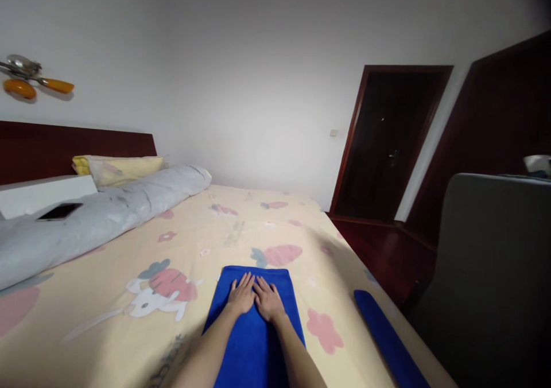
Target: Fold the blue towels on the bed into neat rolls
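A blue cloth (245, 348) lies flat on the bed, its far edge straight and its near end running out of the frame. Both hands rest on it near that far edge, palms down. My left hand (242, 294) has its fingers stretched forward and slightly apart. Beside it, close to touching, my right hand (268, 299) lies with its fingers spread. Neither hand holds anything. To the right, a narrow blue folded cloth (387, 336) lies apart near the bed's edge.
The bed (232, 233) has a patterned sheet. Back left are a long grey rolled quilt (129, 207), a phone (60, 212), a white box (51, 193) and a yellow pillow (129, 170). A dark chair back (486, 262) stands at the right.
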Demonstrator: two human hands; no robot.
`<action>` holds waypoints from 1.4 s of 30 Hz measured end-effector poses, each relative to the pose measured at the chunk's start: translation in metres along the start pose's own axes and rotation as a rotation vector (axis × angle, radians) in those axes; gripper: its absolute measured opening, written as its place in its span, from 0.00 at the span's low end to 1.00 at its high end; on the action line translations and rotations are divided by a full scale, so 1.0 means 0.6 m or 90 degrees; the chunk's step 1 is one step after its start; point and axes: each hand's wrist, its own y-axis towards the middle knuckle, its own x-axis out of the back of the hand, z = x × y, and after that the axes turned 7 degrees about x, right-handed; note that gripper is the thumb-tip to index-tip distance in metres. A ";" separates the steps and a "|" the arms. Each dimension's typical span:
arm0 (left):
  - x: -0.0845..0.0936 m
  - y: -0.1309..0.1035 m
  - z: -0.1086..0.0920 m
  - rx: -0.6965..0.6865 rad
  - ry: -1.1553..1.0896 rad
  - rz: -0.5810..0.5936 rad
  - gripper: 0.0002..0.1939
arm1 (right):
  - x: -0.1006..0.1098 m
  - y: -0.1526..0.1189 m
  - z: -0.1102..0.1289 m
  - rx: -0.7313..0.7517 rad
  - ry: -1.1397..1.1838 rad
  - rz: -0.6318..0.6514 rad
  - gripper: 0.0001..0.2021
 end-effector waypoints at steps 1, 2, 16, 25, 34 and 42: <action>0.001 0.000 0.007 0.016 -0.004 0.003 0.32 | 0.000 -0.001 -0.005 -0.018 0.002 -0.005 0.26; 0.004 -0.001 0.019 0.037 -0.007 0.002 0.32 | 0.000 -0.003 -0.015 -0.044 0.003 -0.010 0.27; 0.003 -0.007 0.114 0.184 -0.032 -0.054 0.37 | -0.003 -0.030 -0.087 -0.339 -0.053 -0.115 0.35; -0.002 -0.118 0.143 0.141 -0.023 -0.218 0.27 | 0.023 -0.106 -0.057 -0.206 -0.096 -0.224 0.28; -0.112 -0.259 0.050 -0.092 0.001 -0.200 0.29 | -0.075 -0.200 0.146 0.062 0.052 -0.107 0.25; -0.063 -0.340 0.122 0.057 0.024 -0.117 0.29 | -0.060 -0.320 0.048 -0.059 -0.023 -0.154 0.30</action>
